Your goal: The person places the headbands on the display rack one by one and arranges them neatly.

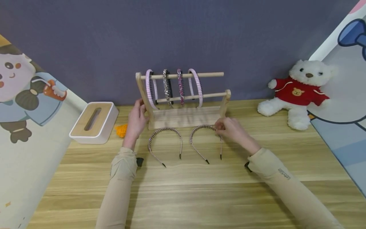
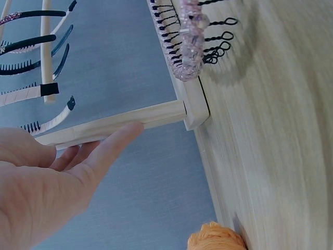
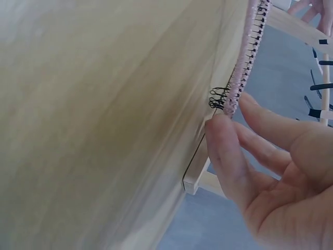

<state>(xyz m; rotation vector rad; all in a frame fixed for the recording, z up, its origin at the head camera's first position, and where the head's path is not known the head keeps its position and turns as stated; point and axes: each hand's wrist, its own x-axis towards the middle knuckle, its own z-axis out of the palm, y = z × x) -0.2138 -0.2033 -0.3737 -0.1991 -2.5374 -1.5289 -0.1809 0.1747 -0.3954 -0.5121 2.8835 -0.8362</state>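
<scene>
My left hand [image 1: 136,120] rests against the left post of a wooden headband rack [image 1: 188,117]. In the left wrist view a nearly straight finger [image 2: 112,148] touches that post. With thumb and fingertips, my right hand [image 1: 230,128] pinches the upper right of a beaded pink headband [image 1: 197,128] lying on the table in front of the rack. The right wrist view shows the pinched headband [image 3: 242,67], with small black wire loops along its edge. To its left lies a similar beaded headband [image 1: 152,138], touched by neither hand.
Several headbands, including a pale pink one [image 1: 197,82], hang on the rack's bars. A white tissue box [image 1: 105,133] with a wooden lid and an orange bundle [image 1: 121,130] are on the left. A white teddy bear [image 1: 308,76] in a red top sits at the right.
</scene>
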